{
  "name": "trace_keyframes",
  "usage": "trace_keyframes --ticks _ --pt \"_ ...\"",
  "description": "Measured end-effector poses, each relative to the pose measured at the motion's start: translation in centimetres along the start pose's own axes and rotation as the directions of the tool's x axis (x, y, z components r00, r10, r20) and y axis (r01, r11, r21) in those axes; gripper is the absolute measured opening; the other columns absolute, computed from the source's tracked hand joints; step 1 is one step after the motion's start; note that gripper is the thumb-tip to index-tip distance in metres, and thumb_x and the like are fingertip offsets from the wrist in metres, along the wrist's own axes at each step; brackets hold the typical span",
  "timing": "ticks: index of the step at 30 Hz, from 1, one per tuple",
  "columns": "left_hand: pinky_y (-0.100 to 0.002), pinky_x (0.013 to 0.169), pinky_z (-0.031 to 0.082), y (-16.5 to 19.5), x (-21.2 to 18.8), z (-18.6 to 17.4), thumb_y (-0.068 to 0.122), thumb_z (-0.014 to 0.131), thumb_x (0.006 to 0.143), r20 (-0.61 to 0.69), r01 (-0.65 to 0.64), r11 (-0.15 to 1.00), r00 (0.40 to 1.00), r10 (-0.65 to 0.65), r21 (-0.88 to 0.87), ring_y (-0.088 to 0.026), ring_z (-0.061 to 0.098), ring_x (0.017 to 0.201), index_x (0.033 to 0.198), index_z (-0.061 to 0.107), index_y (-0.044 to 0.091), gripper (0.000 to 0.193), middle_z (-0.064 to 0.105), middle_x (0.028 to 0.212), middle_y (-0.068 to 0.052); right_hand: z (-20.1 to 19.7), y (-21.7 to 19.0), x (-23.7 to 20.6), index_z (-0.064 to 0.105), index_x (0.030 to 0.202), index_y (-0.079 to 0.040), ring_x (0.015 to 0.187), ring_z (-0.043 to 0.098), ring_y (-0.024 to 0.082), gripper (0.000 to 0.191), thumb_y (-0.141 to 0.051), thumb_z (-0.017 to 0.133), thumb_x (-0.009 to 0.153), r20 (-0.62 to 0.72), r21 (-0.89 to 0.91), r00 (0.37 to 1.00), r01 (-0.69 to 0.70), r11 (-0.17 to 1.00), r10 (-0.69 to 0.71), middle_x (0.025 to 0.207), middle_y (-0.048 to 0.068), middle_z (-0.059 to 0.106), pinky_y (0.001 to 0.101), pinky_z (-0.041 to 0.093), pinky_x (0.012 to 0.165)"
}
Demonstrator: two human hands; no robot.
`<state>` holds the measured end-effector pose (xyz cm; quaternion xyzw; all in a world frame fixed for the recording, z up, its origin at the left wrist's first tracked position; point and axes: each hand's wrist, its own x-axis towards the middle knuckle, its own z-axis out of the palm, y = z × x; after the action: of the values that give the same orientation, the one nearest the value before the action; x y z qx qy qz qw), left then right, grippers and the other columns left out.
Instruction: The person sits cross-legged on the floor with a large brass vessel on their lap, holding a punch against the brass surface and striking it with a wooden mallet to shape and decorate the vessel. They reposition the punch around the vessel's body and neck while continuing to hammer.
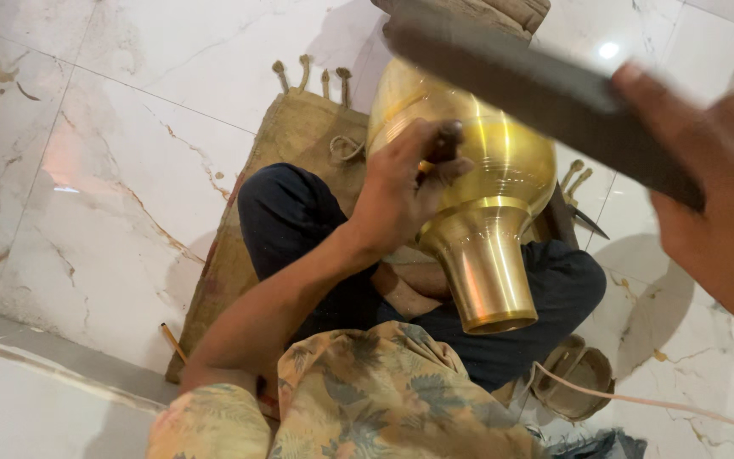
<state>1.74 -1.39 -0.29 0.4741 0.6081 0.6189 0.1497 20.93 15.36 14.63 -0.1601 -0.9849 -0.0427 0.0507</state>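
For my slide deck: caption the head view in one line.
Seated cross-legged on a burlap mat, left hand presses a small tool against a brass vessel while right hand raises a dark flat bar.

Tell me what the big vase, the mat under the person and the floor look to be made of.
Vase: likely brass, polished; golden sheen with bright reflections.
Mat: coarse woven fibre, perhaps jute; tan weave, knotted tassels.
Floor: glossy marble or marble-look tile; white with brown veins, grout lines.

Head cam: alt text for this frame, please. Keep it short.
A person sitting cross-legged on a burlap mat presses a small dark tool with the left hand against a shiny brass, round-bodied vase lying across the lap. The right hand raises a dark flat bar, blurred, above it.
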Motion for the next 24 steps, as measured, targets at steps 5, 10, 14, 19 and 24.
trace_keyframes --ticks 5,10,14,19,24 --pt "-0.029 0.071 0.063 0.3 -1.6 1.6 0.002 0.077 0.098 -0.205 0.093 0.996 0.975 -0.091 -0.002 -0.016 0.075 0.096 0.122 0.058 0.004 0.030 0.067 0.101 -0.008 -3.2 -3.0 1.7 0.055 0.154 -0.024 0.055 0.060 0.020 0.067 -0.003 0.072 0.093 0.105 -0.133 0.986 0.146 0.980 -0.133 0.076 0.010 0.062 0.0335 0.052 0.053" --pt "-0.029 0.071 0.062 -1.0 -2.1 1.7 -0.001 0.074 0.097 -0.275 0.068 0.997 0.959 -0.073 -0.026 -0.014 0.074 0.098 0.119 0.057 0.005 0.029 0.067 0.110 -0.006 -4.4 -6.0 0.4 0.051 0.155 -0.031 0.057 0.062 0.019 0.071 -0.011 0.071 0.090 0.186 -0.361 0.982 0.110 0.926 -0.044 0.077 0.007 0.062 0.0328 0.055 0.056" --pt "-0.028 0.082 0.063 -3.1 -1.5 -2.6 0.002 0.069 0.108 -0.506 0.026 0.933 0.835 -0.219 -0.360 -0.016 0.073 0.099 0.129 0.052 0.004 0.027 0.067 0.108 -0.006 -0.9 -4.3 -2.1 0.048 0.152 -0.012 0.070 0.068 0.029 0.069 -0.009 0.076 0.089 -0.059 -0.126 0.995 -0.091 0.988 0.084 0.090 0.018 0.068 0.0404 0.055 0.060" --pt "-0.025 0.071 0.058 -7.7 -2.0 -10.3 0.002 0.068 0.106 -0.537 0.223 0.899 0.739 -0.408 -0.377 -0.014 0.069 0.089 0.130 0.049 0.002 0.031 0.065 0.106 -0.007 9.3 -0.9 -7.7 0.050 0.153 -0.008 0.082 0.072 0.036 0.078 -0.010 0.083 0.082 -0.045 0.123 0.921 -0.379 0.917 0.386 0.104 0.022 0.072 0.0452 0.058 0.070" --pt "-0.025 0.076 0.060 -10.1 -6.5 -11.7 0.000 0.068 0.105 -0.563 0.388 0.920 0.747 -0.352 -0.061 -0.014 0.071 0.090 0.129 0.053 -0.001 0.029 0.063 0.104 -0.007 20.1 -3.0 -15.0 0.052 0.119 0.000 0.083 0.066 0.025 0.045 -0.006 0.086 0.091 0.116 0.737 0.506 -0.621 0.268 0.854 0.097 0.014 0.067 0.0393 0.054 0.078"
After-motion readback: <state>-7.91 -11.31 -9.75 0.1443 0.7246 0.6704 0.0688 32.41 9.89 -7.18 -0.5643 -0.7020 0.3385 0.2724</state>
